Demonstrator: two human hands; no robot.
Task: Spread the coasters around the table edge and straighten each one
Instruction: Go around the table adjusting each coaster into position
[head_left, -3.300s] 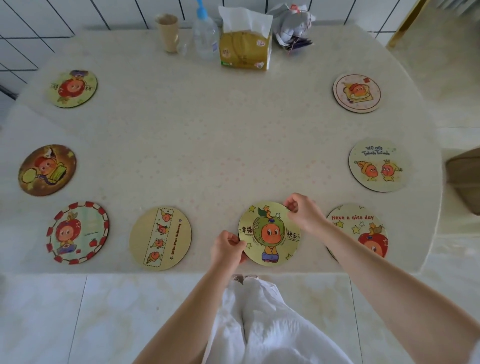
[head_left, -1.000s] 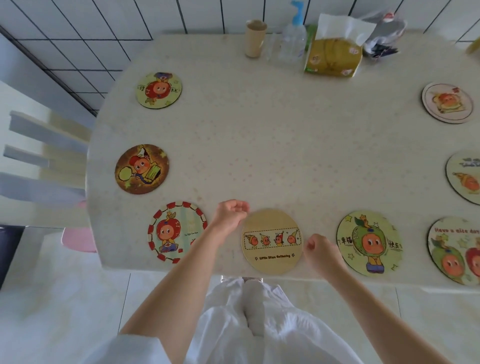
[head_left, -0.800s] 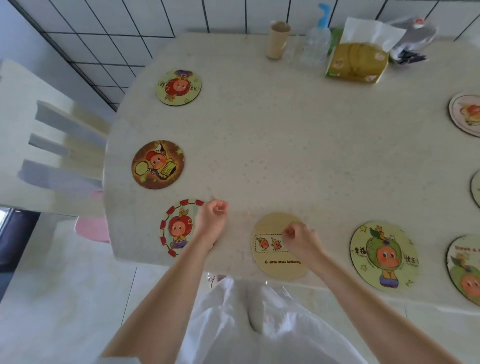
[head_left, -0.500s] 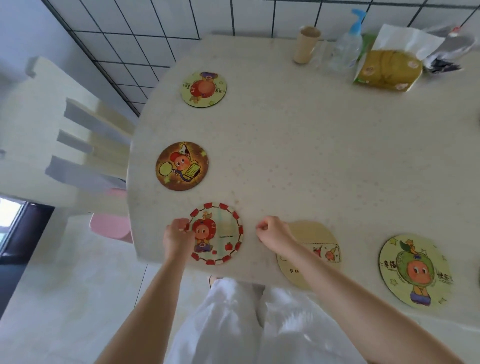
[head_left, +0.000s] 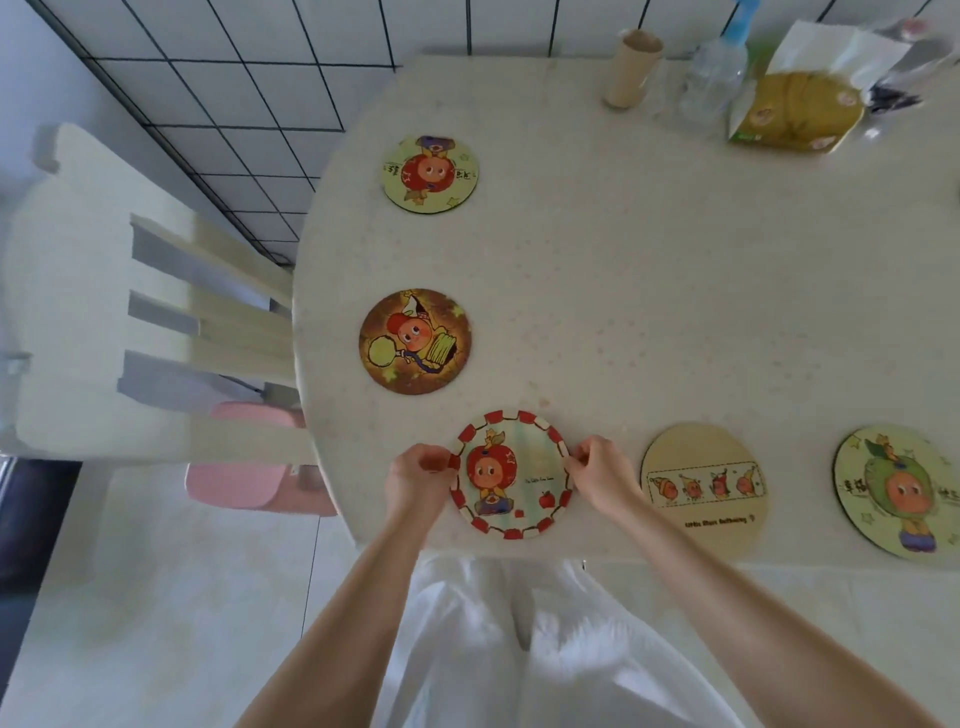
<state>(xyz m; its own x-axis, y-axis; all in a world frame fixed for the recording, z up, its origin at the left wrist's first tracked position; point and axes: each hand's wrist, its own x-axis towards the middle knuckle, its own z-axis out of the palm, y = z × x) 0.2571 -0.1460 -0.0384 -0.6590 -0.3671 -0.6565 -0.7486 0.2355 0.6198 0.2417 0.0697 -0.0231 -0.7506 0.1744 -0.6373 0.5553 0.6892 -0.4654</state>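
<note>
Coasters lie along the surface (head_left: 649, 291) edge; the red-bordered coaster (head_left: 511, 474) sits between my left hand (head_left: 418, 480) and right hand (head_left: 602, 475). Each grip pinches one opposite rim, so I can turn its picture upright toward me.

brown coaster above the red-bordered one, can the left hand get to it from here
Probably yes: the brown coaster lies just beyond the left hand, bare table between, though that hand now holds the red-bordered coaster.
</note>
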